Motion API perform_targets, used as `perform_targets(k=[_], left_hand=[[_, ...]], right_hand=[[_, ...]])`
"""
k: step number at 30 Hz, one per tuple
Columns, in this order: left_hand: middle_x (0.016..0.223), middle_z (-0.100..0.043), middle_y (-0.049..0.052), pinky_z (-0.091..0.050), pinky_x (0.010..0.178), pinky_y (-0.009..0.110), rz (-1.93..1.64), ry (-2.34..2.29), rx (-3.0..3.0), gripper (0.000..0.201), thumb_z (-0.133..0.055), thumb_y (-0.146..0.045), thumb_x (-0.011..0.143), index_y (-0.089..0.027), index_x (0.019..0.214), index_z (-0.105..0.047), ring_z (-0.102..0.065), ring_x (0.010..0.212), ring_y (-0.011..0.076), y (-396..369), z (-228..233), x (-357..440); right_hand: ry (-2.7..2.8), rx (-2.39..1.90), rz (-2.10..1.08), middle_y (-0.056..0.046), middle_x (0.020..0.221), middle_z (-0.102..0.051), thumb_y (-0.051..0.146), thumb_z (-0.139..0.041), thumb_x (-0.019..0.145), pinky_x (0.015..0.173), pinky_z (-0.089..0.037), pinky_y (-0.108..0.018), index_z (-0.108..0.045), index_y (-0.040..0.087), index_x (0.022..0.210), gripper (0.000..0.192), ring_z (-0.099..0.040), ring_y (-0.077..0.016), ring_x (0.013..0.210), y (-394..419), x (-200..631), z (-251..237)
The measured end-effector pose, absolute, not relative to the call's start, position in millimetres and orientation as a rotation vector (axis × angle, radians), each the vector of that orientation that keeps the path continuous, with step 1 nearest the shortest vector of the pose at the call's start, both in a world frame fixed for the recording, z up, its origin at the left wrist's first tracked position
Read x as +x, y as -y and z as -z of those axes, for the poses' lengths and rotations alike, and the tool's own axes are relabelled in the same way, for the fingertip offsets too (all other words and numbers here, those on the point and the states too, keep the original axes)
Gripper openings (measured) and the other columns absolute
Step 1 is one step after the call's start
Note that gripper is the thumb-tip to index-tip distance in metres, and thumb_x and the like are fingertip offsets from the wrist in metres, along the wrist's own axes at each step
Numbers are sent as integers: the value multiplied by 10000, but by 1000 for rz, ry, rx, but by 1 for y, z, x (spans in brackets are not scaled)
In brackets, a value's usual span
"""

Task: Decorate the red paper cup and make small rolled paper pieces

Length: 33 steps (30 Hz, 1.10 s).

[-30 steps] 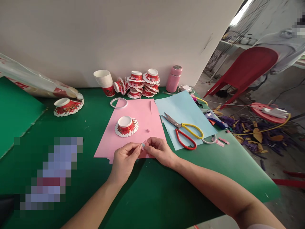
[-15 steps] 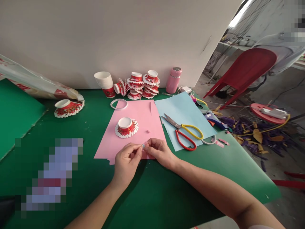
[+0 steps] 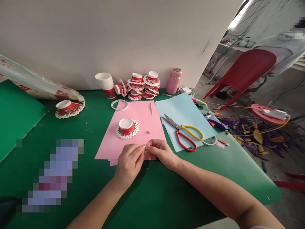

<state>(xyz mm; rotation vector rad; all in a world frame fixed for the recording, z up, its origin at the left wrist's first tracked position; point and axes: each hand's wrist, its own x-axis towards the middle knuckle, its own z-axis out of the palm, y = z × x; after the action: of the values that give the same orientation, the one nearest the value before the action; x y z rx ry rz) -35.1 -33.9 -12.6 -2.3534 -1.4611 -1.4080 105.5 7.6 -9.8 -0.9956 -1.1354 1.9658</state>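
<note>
My left hand (image 3: 130, 160) and my right hand (image 3: 163, 154) meet fingertip to fingertip over the near edge of the pink paper (image 3: 108, 140). Both are closed in a pinch on a tiny pale-blue bit (image 3: 145, 146), probably paper and mostly hidden by the fingers. Some pink shows beside the right fingertips. Just beyond them lies a small pink roll (image 3: 148, 132). A cut paper cup (image 3: 126, 127) stands upside down on the pink paper, its red and white strips fanned out. To the right, scissors (image 3: 179, 127) with one yellow and one red handle rest partly open on blue paper (image 3: 190, 111).
Along the back stand stacked paper cups (image 3: 105, 84), a pile of fanned cups (image 3: 144, 86) and a pink flask (image 3: 174, 81). A white ring (image 3: 119, 105) lies on the pink sheet. Another fanned cup (image 3: 69, 109) is left. A glue gun (image 3: 218, 121) lies near the right edge.
My fingertips have drawn closer together, so less of the pale-blue bit shows. My left hand has shifted slightly right. The things on the table have not moved.
</note>
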Motion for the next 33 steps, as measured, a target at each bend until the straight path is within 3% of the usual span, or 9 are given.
perform_targets(k=[12,20,24,33], left_hand=[[724,-608,74,-474,633,328,1030,1231,-2390,157,-454,-28,841,-96,898,-584,-550,678,181,33,10,-36],[753,-622,94,-488,661,344,1086,1259,-2380,170,-481,-12,820,-65,933,-595,-568,704,189,32,14,-36],[823,-641,105,-526,686,315,1310,1407,-2384,186,-508,-64,818,-80,976,-605,-604,767,187,33,16,-35],[899,-670,62,-555,703,255,2078,2274,-2383,201,-539,-288,826,-162,896,-678,-650,840,180,35,13,-41]], right_hand=[[1129,-1093,-1961,59,513,-491,444,-737,576,464,-318,-193,-521,145,631,374,-418,-44,454,-9,106,2],[1205,-1023,-1916,56,549,-499,543,-697,621,452,-309,-194,-519,149,665,434,-401,-41,459,-9,107,11],[1293,-946,-1846,55,560,-491,546,-659,678,462,-318,-202,-513,153,686,420,-400,-47,472,-11,109,18],[1465,-906,-1736,58,559,-463,567,-587,738,467,-320,-204,-508,159,722,415,-392,-54,478,-9,109,16]])
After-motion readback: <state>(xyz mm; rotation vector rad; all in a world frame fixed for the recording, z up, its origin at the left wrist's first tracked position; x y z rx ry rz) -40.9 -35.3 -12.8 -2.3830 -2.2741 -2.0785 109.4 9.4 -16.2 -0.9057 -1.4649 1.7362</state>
